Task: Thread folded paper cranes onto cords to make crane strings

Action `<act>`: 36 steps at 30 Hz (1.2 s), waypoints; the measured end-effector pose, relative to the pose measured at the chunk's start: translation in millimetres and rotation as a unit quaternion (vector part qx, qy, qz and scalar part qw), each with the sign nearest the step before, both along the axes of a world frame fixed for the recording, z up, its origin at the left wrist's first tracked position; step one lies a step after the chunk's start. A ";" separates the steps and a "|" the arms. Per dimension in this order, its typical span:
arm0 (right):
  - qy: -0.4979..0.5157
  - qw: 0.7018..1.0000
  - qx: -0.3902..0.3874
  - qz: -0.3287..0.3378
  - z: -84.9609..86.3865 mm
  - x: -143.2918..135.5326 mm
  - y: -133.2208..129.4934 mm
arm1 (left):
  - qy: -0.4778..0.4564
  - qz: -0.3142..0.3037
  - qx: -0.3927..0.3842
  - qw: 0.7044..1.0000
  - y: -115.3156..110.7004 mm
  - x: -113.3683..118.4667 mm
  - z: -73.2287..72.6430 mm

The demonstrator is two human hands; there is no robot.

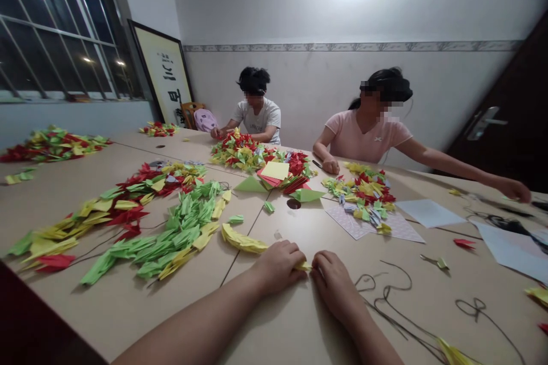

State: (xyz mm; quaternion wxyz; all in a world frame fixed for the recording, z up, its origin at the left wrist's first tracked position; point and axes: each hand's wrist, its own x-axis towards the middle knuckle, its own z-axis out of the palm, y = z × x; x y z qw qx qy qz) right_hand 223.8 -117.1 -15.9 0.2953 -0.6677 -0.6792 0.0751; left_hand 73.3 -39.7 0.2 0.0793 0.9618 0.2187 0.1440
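My left hand (280,265) is closed on a small yellow folded paper piece (303,266), whose tip pokes out towards the right. My right hand (336,280) meets that tip with curled fingers; what lies between them is hidden. Curving out behind my left hand is a row of yellow folded paper pieces (242,240). Dark cord (387,299) lies loosely on the table beside my right forearm. Long strands of green folded paper pieces (184,228) rest to the left, edged with yellow ones.
Red, yellow and green folded paper heaps (257,154) cover the far side, where two people sit. A stack of paper squares (276,170) stands near a table hole (293,204). White sheets (430,213) and small scissors (432,261) lie at right. One person's arm (462,168) reaches right.
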 end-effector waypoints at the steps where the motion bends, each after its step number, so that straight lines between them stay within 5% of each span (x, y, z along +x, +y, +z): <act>1: 0.014 1.000 0.001 0.002 1.2 0.0 -0.6 | -0.002 0.000 -0.002 1.000 0.6 -1.2 0.0; 13: 0.261 0.964 -0.058 0.001 6.2 8.9 -2.3 | -0.003 -0.001 0.035 0.999 5.3 -10.1 4.9; 31: 0.018 0.988 -0.150 -0.043 15.0 43.2 -23.8 | 0.044 -0.041 0.065 0.996 2.5 -17.1 7.3; 36: 0.011 0.998 -0.016 -0.065 10.6 20.5 -18.9 | 0.016 -0.042 0.025 0.999 2.6 -21.9 10.0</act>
